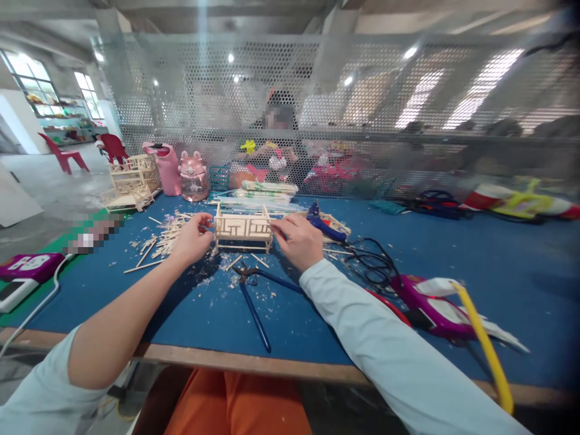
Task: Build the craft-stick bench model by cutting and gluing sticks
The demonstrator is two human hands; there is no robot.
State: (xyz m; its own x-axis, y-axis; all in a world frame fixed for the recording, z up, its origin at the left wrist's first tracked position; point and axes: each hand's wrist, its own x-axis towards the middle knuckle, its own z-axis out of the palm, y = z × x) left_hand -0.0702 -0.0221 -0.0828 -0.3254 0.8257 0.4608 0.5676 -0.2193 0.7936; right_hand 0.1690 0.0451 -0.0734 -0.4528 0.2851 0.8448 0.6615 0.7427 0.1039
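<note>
A small wooden stick frame point(243, 228) stands upright on the blue table, between my two hands. At its left end is my left hand point(196, 237), fingers curled; whether they touch the frame is unclear. My right hand point(299, 238) pinches the frame's right end between thumb and fingers. Blue-handled pliers point(255, 302) lie spread just in front of the frame. To its left is a heap of loose sticks point(174, 235). Behind my right hand lies a blue glue gun point(328, 226), with another small stick piece partly visible beside it.
A larger stick structure point(131, 184), a pink bottle point(167, 169) and a pink jar point(193, 176) stand back left. Bagged sticks point(267, 190) lie at the rear. Purple power strips and cables are at both sides. A person sits behind the perforated metal screen point(217, 90).
</note>
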